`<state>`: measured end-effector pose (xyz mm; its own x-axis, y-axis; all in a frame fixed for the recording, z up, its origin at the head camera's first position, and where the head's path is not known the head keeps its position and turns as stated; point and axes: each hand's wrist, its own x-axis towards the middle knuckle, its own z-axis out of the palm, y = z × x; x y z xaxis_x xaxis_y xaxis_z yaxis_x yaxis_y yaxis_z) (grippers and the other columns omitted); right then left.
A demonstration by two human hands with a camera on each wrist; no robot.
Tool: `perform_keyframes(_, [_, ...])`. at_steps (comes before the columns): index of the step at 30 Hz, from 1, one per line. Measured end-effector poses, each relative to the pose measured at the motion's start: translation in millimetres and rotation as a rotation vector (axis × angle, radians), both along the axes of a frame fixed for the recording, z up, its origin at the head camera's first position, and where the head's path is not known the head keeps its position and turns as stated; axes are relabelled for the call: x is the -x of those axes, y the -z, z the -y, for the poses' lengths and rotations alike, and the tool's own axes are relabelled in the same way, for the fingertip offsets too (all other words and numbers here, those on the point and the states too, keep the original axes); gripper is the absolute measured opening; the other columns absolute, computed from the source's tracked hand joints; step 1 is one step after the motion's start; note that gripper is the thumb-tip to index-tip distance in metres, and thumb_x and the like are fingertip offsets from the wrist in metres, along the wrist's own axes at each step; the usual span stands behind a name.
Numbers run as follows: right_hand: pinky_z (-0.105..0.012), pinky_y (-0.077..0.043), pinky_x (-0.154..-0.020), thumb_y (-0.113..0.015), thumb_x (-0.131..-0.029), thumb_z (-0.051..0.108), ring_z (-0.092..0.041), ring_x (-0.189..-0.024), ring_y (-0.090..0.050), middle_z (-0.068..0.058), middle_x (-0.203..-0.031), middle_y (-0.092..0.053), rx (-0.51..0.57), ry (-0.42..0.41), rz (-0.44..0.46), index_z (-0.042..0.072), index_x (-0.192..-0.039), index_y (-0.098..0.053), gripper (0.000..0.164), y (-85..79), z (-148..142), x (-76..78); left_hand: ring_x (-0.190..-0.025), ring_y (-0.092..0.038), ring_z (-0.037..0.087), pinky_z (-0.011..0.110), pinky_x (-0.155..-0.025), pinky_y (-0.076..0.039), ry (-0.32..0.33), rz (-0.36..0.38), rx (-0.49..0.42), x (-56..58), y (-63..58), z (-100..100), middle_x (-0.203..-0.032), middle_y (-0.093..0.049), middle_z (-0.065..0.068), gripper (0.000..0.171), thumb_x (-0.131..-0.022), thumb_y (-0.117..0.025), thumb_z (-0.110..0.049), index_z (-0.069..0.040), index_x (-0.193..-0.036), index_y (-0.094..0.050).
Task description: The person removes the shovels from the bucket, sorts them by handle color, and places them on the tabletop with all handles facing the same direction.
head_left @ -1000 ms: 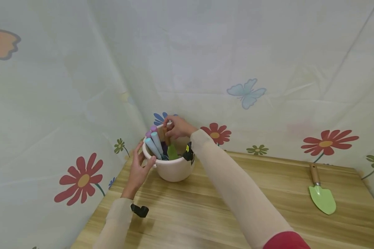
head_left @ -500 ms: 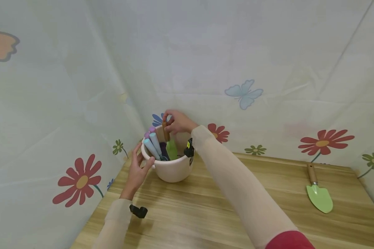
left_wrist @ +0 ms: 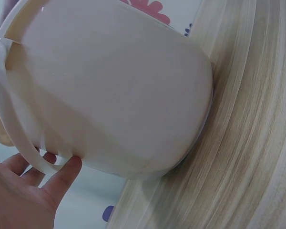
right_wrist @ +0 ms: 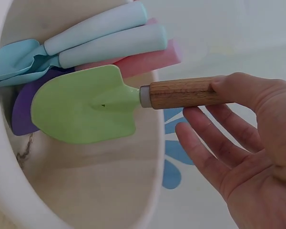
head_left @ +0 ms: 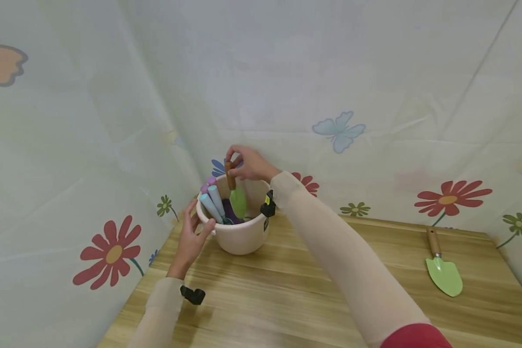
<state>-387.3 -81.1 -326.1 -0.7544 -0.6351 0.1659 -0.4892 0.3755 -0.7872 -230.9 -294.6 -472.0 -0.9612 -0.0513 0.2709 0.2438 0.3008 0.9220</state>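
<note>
In the head view my right hand [head_left: 252, 165] pinches the wooden handle of a green trowel [right_wrist: 86, 105], which hangs blade-down within the mouth of a white bucket [head_left: 241, 239]. The right wrist view shows thumb and fingertips near the handle's end. My left hand [head_left: 192, 239] holds the bucket's left side, its thumb and fingers at the rim and the bucket's handle [left_wrist: 12, 114]. Light-blue-handled trowels [right_wrist: 109, 43], pink-purple handles [right_wrist: 150, 59] and a purple blade [right_wrist: 33, 102] lean together inside the bucket's left part.
A second green trowel [head_left: 444, 275] with a wooden handle lies on the wood-grain table [head_left: 261, 299] at the right. Behind and to the left rises a white flower-printed curtain [head_left: 261, 87], close to the bucket.
My right hand has risen, lifting the green trowel partly out of the bucket so more of its blade shows. The left hand has stayed on the bucket.
</note>
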Motion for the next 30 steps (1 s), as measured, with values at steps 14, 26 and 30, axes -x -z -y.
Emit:
perform_keyframes(14, [-0.041,-0.061,-0.080,-0.073,-0.095,0.009,-0.031,-0.096,-0.072,-0.012,-0.111,-0.071,0.087,-0.064,-0.126,0.012,-0.117,-0.058,0.026,-27.7,-12,-9.9,-0.151,-0.030,0.031,0.060,-0.111,-0.038,-0.006,-0.042,-0.008,13.7,23.5,9,-0.165,-0.029,0.013,0.079,-0.103,-0.064,-0.033,-0.036,-0.164,-0.013])
perform_keyframes(26, [-0.030,-0.060,-0.076,-0.076,-0.094,0.014,-0.025,-0.095,-0.072,-0.006,-0.111,-0.071,0.150,-0.029,-0.197,0.018,-0.118,-0.059,0.030,-39.9,-29,-20.2,-0.150,-0.032,0.031,0.059,-0.112,-0.037,-0.007,-0.030,-0.001,13.4,23.5,9,-0.165,-0.030,0.013,0.079,-0.103,-0.063,-0.033,-0.037,-0.164,-0.012])
perform_keyframes(30, [-0.031,-0.061,-0.077,-0.076,-0.094,0.013,-0.024,-0.094,-0.072,-0.006,-0.111,-0.071,0.193,-0.008,-0.216,0.017,-0.119,-0.059,0.031,-44.0,-36,-24.3,-0.149,-0.033,0.031,0.058,-0.111,-0.037,-0.008,-0.037,-0.008,13.3,23.4,10,-0.165,-0.031,0.014,0.080,-0.103,-0.063,-0.031,-0.035,-0.164,-0.012])
